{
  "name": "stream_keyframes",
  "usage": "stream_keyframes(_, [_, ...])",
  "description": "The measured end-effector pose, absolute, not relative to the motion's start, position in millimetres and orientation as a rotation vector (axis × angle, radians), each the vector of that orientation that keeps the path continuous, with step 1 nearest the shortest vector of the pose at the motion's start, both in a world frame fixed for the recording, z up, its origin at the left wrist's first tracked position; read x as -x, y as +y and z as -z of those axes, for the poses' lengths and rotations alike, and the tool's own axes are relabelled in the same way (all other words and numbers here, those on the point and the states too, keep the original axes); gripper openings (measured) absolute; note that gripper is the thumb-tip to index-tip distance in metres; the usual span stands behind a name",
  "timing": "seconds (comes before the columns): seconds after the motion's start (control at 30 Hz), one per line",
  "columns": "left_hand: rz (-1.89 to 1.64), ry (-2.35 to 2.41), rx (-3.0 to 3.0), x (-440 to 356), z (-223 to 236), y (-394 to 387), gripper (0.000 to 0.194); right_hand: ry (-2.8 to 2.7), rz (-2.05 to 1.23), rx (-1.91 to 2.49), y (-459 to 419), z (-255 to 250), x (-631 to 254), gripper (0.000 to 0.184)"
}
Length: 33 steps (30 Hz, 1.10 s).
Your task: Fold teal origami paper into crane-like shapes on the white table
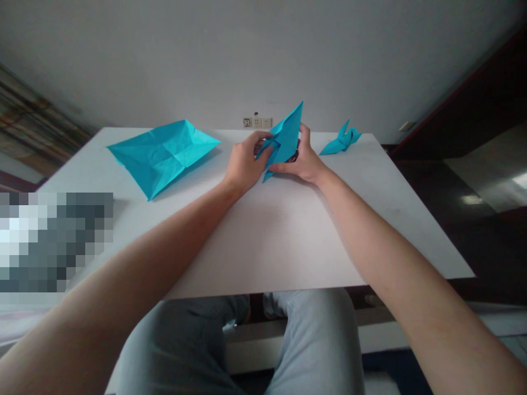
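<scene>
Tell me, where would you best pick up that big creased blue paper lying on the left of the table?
Probably by the pointed corner nearest the person, coming from the near side of the white table with finger and thumb. The creased turquoise paper sheet lies open and nearly flat, and that corner is a narrow tip that points toward the person, so it looks the easiest part to pinch.

Turquoise paper origami figure (283,145): sharp point up, tilted right (lower flaps splayed).
</scene>
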<state>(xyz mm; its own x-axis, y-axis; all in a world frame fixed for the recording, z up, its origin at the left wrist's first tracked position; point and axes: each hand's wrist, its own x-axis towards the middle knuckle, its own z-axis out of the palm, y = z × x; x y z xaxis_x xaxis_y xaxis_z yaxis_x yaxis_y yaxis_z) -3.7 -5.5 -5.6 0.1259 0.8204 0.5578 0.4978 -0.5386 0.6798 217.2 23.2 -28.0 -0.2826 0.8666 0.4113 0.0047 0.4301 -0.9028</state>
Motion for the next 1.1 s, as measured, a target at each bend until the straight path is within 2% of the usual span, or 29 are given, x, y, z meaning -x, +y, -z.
stream_keyframes(0.07, [-1.382, 1.266, -2.085, 3.7, 8.0, -3.9, 0.032, -1.651, -1.011, 0.798, 22.6, 25.8, -217.2, 0.132])
stream_keyframes(0.23, [-1.511, 1.284, -2.021, 4.8, 13.8, 1.1, 0.030, -1.643, -0.947, 0.938, 27.3, 24.5, -221.3, 0.082])
stream_keyframes(0.4, [-1.490, 1.346, -1.988, 6.7, 14.5, 2.0, 0.031, -1.610, -0.946, 0.906, 31.0, 24.3, -224.9, 0.064])
stream_keyframes(0.57, [-1.453, 1.361, -2.012, 8.8, 18.1, 4.6, 0.021, -1.558, -0.984, 0.857, 30.5, 20.2, -227.5, 0.061])
stream_keyframes(1.1, [-1.598, 1.314, -2.031, 11.5, 14.2, 5.4, 0.012, -1.578, -1.009, 0.965, 7.6, 0.9, -218.6, 0.082])
